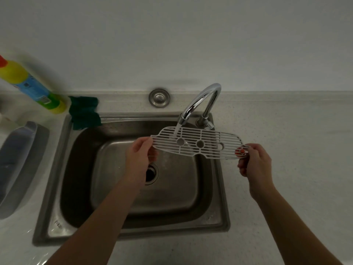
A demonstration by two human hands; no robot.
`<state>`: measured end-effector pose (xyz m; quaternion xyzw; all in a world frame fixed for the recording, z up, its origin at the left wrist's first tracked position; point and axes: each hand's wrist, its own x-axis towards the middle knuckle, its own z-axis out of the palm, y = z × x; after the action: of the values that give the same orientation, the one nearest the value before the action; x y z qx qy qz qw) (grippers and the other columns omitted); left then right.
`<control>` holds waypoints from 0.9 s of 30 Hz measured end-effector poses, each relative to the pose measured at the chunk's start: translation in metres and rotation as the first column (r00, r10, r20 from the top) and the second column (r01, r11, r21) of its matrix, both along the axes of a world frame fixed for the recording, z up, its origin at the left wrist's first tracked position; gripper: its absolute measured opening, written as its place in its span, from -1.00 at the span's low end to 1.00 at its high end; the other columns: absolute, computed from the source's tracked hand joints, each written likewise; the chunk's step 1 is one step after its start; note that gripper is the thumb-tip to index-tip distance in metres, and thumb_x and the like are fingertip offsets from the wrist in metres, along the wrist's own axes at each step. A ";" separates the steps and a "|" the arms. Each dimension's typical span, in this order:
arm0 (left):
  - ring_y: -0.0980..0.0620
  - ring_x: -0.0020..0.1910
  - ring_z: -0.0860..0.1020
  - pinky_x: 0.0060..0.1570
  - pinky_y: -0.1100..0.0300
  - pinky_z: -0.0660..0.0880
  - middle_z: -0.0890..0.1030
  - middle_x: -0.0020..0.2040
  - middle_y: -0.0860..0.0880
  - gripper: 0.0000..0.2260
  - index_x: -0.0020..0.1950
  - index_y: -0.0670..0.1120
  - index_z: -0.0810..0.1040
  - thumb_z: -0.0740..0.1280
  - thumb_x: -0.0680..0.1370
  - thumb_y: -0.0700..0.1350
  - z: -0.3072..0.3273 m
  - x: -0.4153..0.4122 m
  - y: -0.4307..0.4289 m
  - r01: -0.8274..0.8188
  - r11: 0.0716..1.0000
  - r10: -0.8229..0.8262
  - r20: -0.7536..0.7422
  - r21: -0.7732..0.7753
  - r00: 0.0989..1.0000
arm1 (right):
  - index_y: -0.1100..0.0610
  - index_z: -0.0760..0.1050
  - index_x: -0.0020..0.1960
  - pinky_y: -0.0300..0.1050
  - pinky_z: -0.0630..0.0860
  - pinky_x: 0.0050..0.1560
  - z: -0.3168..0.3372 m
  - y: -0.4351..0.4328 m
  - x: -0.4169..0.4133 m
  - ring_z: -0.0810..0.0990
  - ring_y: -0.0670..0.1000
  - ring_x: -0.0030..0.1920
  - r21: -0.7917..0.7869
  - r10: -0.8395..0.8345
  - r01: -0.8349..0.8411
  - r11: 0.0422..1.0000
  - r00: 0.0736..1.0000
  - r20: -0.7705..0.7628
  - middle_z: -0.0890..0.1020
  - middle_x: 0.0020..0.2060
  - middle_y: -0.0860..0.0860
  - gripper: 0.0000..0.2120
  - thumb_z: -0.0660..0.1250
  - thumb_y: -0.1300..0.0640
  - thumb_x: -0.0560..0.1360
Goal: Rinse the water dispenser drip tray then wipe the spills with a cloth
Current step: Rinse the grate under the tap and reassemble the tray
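Note:
A white slatted drip tray grille [208,143] with three round holes is held flat over the steel sink [57,169]. My left hand [140,156] pinches its left end and my right hand [254,161] pinches its right end. Water runs from the chrome tap [200,101] onto the grille's left part. A dark green cloth [84,112] lies bunched on the sink's back left corner. A grey curved drip tray base [18,165] rests on the counter at the far left.
A yellow and blue cleaner bottle [28,85] leans at the back left beside the cloth. A round steel cap [159,97] sits behind the sink. The drain [152,172] lies open in the basin. Pale speckled counter [286,150] spreads to the right.

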<state>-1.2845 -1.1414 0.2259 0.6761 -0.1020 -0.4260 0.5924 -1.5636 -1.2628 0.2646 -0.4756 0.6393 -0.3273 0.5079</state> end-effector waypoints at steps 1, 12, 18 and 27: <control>0.00 -0.11 0.66 -0.08 0.11 0.64 0.74 0.00 -0.08 -0.84 0.06 -0.01 0.69 0.31 0.67 -0.05 -0.005 0.002 0.010 -0.010 1.000 0.010 -0.008 0.014 1.000 | 0.10 0.56 -0.01 -0.24 0.42 -0.52 -0.004 0.006 0.002 0.51 -0.10 -0.45 0.018 0.015 -0.015 1.000 1.000 -0.004 0.60 -0.37 0.03 -0.73 0.09 0.18 0.67; -0.07 -0.11 0.74 -0.22 0.15 0.67 0.75 0.01 -0.17 -0.93 0.02 -0.07 0.63 0.36 0.63 -0.19 -0.012 0.043 0.081 -0.141 0.990 0.138 -0.158 -0.004 0.978 | 0.05 0.55 0.04 -0.23 0.52 -0.38 -0.030 0.035 0.061 0.58 -0.04 -0.38 0.108 0.283 -0.276 0.955 0.958 -0.053 0.64 -0.32 0.03 -0.76 0.12 0.09 0.71; -0.09 -0.01 0.74 -0.13 0.11 0.67 0.74 0.05 -0.11 -0.95 0.08 -0.04 0.61 0.36 0.65 -0.12 0.002 0.085 0.089 -0.173 0.985 0.173 0.121 -0.012 0.977 | -0.02 0.53 0.17 -0.20 0.55 -0.34 -0.037 0.000 0.098 0.66 -0.05 -0.30 0.122 0.433 -0.415 0.902 0.869 -0.241 0.69 -0.20 0.04 -0.79 0.12 0.11 0.70; -0.02 -0.04 0.74 -0.10 -0.06 0.65 0.75 0.00 0.00 -0.94 0.10 -0.04 0.58 0.34 0.65 -0.10 0.001 0.102 0.103 -0.222 0.975 0.211 0.321 -0.005 0.923 | 0.06 0.48 0.26 0.13 0.53 0.17 -0.054 -0.031 0.115 0.57 0.07 0.08 0.048 0.444 -0.506 0.861 0.703 -0.555 0.59 0.06 0.04 -0.75 0.19 0.24 0.62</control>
<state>-1.1823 -1.0385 0.2273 0.7524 -0.1145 -0.2445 0.6008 -1.4485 -1.2935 0.2111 -0.7240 0.5940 -0.0691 0.3438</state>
